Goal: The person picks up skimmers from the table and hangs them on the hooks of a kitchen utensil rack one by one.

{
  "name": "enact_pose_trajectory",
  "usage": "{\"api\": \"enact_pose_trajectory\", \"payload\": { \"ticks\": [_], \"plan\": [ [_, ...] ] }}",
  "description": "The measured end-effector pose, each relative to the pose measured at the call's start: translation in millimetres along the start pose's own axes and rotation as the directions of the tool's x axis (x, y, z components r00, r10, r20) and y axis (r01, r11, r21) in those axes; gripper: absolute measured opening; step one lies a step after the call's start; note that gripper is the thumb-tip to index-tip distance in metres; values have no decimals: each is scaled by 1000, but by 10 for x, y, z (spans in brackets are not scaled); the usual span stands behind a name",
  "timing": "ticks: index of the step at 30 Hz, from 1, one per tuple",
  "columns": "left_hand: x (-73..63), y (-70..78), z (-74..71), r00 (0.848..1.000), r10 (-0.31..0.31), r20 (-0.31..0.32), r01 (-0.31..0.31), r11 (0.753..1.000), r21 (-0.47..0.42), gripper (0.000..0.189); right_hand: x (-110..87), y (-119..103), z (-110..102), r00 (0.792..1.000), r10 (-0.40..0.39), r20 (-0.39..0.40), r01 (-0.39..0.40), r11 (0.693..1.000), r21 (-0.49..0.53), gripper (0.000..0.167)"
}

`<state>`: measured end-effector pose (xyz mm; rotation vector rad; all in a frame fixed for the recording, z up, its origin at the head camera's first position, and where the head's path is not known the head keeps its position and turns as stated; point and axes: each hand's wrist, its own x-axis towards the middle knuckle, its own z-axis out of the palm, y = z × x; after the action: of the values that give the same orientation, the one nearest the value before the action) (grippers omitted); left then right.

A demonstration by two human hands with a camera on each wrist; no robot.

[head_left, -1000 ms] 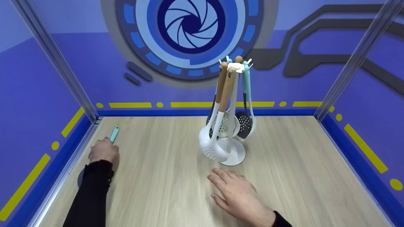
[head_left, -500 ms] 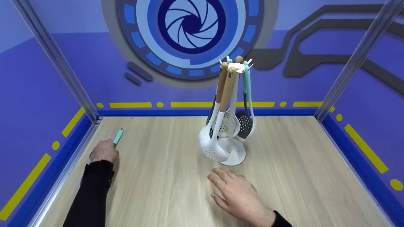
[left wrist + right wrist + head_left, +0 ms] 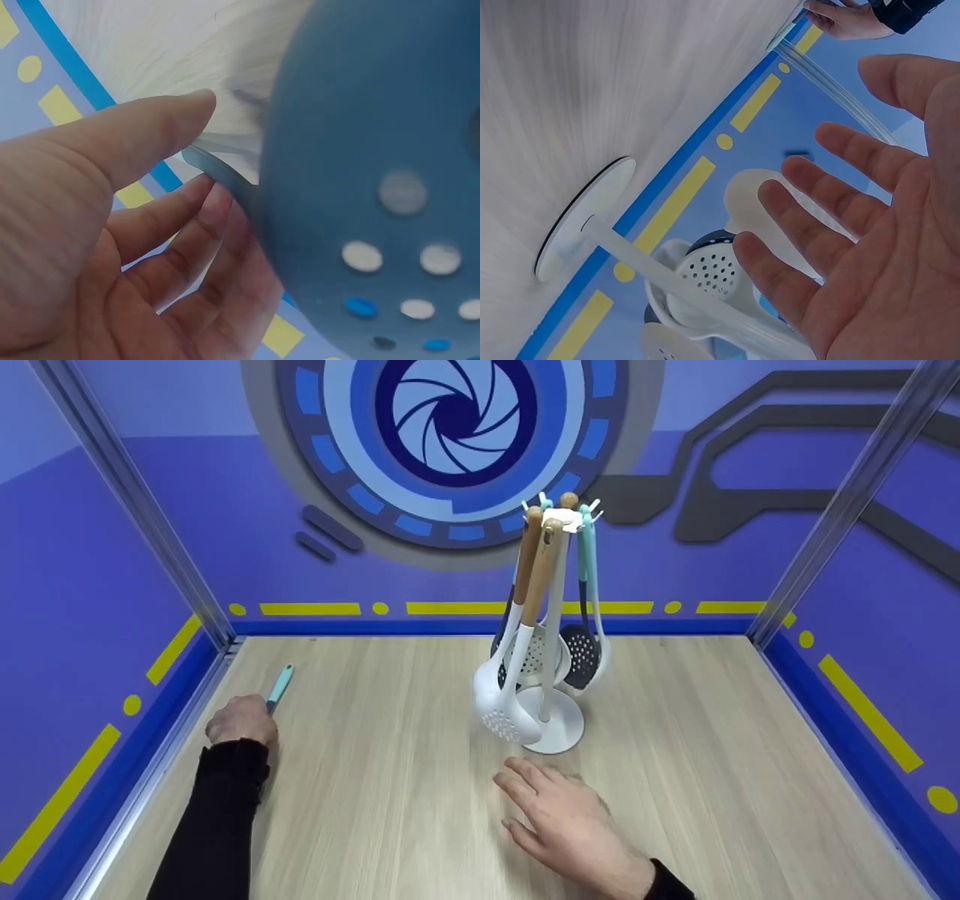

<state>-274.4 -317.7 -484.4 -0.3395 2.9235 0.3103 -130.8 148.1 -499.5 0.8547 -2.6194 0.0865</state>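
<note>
At the left of the table, my left hand (image 3: 241,720) holds a dark grey skimmer (image 3: 352,135) by its neck. The left wrist view has the thumb on one side of the neck and the fingertips on the other, with the holed head close to the camera. In the head view only the teal handle (image 3: 280,684) shows, pointing to the back; the sleeve hides the head. My right hand (image 3: 562,821) holds nothing, its fingers spread in front of a white utensil stand (image 3: 562,731). In the right wrist view its palm (image 3: 900,255) faces the camera.
Several utensils hang from the stand: a white ladle (image 3: 486,684) and a white skimmer (image 3: 510,721) with wooden handles, and a black skimmer (image 3: 580,656) with a teal handle. Blue printed walls (image 3: 420,577) and metal posts (image 3: 142,502) border the wooden table (image 3: 390,780).
The skimmer's teal handle has swung slightly right and its dark head has gone out of sight under the sleeve. My left hand has shifted slightly left and nearer. The right hand stays still.
</note>
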Motion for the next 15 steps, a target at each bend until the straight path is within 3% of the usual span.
{"api": "enact_pose_trajectory", "payload": {
  "ticks": [15],
  "plan": [
    [-19,3,-33,999,34,-19,-34,999,-22,9,7,10,-21,1000,-10,-12,10,1000,3,55]
  ]
}}
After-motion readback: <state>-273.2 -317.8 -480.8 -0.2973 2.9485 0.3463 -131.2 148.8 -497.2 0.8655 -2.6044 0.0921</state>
